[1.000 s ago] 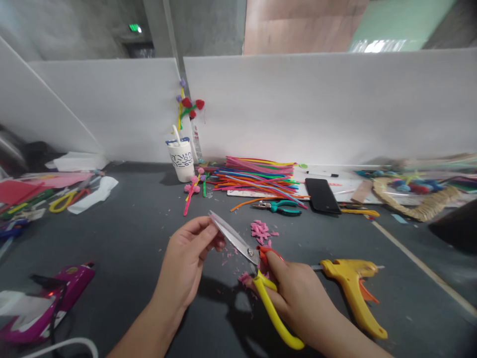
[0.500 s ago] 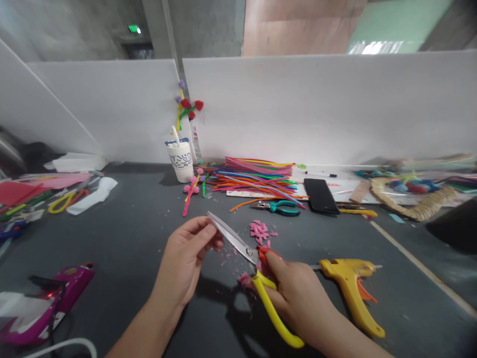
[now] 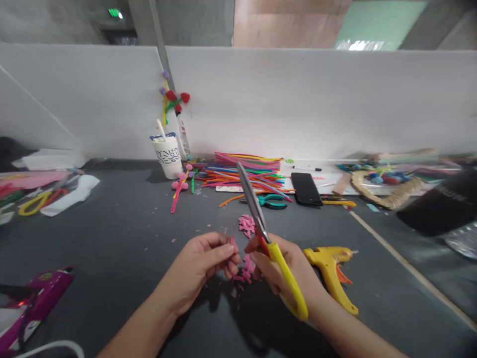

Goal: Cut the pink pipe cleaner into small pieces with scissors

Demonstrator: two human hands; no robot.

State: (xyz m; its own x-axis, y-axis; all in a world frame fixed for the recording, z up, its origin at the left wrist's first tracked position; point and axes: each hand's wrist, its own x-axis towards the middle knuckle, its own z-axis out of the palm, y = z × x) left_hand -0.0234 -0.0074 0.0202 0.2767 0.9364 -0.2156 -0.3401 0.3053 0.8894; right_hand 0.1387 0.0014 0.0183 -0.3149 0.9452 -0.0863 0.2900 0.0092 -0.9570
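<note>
My left hand point(image 3: 203, 261) pinches a small pink piece of pipe cleaner point(image 3: 233, 242) between thumb and fingertips. In my right hand point(image 3: 298, 271) is a pair of scissors point(image 3: 254, 205) with yellow and red handles, its blades together and tilted upward, away from the pink piece. Just behind my hands lies a small heap of cut pink pieces point(image 3: 246, 224). More pink bits point(image 3: 247, 271) lie on the dark table between the two hands, partly hidden by my fingers.
Behind are a bundle of coloured pipe cleaners point(image 3: 238, 176), teal pliers point(image 3: 272, 201), a phone point(image 3: 306, 189) and a patterned cup point(image 3: 167, 156). A pink pipe-cleaner flower point(image 3: 179, 188) lies before the cup. Glue guns rest at right, yellow point(image 3: 330, 271), and left, purple point(image 3: 40, 301).
The scissors have swung from pointing at my left fingertips to pointing upward, their blades now together. My left hand has shifted right, and the pink piece now shows in its fingers. The view has turned slightly right.
</note>
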